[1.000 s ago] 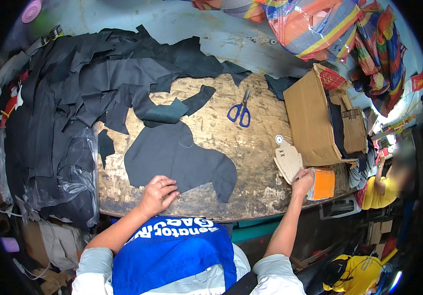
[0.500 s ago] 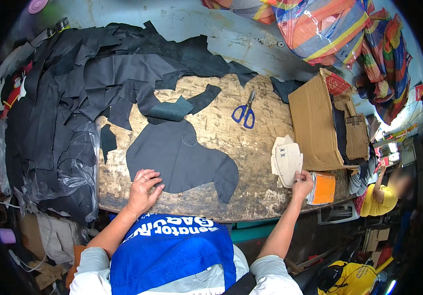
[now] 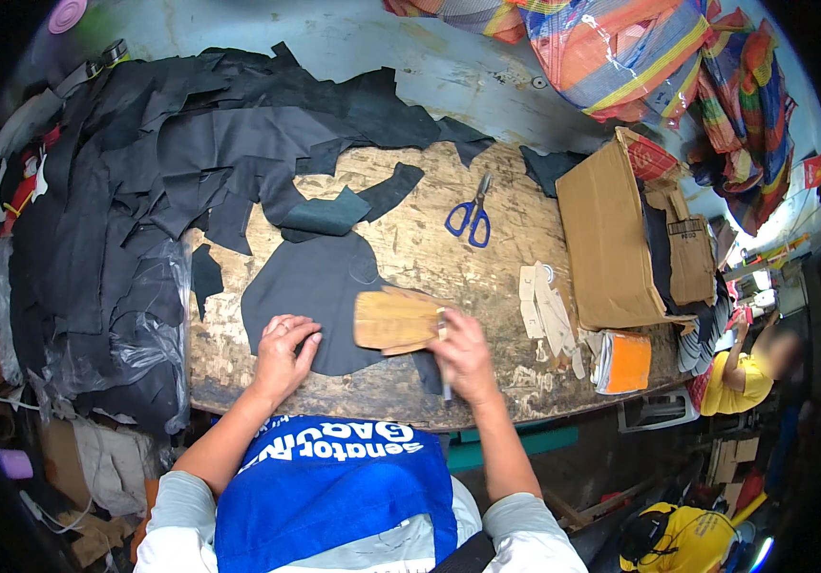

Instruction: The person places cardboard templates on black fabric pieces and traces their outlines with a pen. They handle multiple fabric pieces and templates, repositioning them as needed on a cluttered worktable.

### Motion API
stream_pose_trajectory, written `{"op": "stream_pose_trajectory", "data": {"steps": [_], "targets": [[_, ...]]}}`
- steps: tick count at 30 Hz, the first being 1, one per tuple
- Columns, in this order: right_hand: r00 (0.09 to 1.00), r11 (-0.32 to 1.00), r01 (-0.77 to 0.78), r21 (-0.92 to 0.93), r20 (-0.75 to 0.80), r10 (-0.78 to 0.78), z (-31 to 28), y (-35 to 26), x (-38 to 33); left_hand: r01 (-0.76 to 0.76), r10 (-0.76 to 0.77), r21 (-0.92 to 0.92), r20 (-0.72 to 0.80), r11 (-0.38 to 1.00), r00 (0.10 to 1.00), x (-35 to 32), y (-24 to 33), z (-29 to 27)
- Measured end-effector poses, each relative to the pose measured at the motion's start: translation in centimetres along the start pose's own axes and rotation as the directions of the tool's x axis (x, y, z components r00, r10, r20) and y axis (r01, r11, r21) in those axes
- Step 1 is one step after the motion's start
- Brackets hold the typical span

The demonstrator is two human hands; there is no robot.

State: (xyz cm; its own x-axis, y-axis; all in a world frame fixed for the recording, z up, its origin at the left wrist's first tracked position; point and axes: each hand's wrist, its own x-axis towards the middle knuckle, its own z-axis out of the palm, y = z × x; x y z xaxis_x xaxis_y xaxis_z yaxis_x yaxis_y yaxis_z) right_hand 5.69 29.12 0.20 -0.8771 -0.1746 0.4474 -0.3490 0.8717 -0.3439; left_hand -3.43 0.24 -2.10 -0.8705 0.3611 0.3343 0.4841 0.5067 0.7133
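Leather piece [image 3: 310, 291] | L hand [image 3: 284, 350] flat on it, fingers spread | R hand [image 3: 461, 354] fingers gripping brown pattern [image 3: 394, 320]

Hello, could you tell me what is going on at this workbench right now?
A person stands at a worn wooden workbench. The left hand rests flat on a dark leather piece. The right hand holds tan cardboard patterns over that leather, along with a slim tool whose kind is hard to make out. Blue-handled scissors lie untouched farther back, pale pattern pieces and a cardboard box sit to the right, and a heap of black leather scraps covers the left side.
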Motion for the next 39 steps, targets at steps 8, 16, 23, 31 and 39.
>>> {"op": "stream_pose_trajectory", "data": {"steps": [8,16,23,31,39], "targets": [[0.832,0.833,-0.463,0.304,-0.176,0.527,3.4,1.6,-0.8,-0.116,0.084,0.244,0.139,0.963,0.987,1.5,1.3,1.9],[0.834,0.842,-0.47,0.264,-0.181,0.522,4.2,1.6,-0.1,-0.039,-0.003,0.209,0.194,0.977,0.981,1.0,1.0,2.1],[0.814,0.814,-0.492,0.308,-0.17,0.556,4.4,2.1,-0.4,-0.031,-0.005,0.204,0.175,0.979,0.985,1.1,1.0,2.2],[0.763,0.724,-0.499,0.476,-0.155,0.627,5.4,2.9,-0.9,-0.019,-0.014,0.202,0.159,0.979,0.987,1.3,1.1,2.6],[0.815,0.819,-0.471,0.328,-0.193,0.546,4.7,2.4,-0.6,-0.024,-0.006,0.219,0.137,0.976,0.991,1.4,1.9,2.3]]}}
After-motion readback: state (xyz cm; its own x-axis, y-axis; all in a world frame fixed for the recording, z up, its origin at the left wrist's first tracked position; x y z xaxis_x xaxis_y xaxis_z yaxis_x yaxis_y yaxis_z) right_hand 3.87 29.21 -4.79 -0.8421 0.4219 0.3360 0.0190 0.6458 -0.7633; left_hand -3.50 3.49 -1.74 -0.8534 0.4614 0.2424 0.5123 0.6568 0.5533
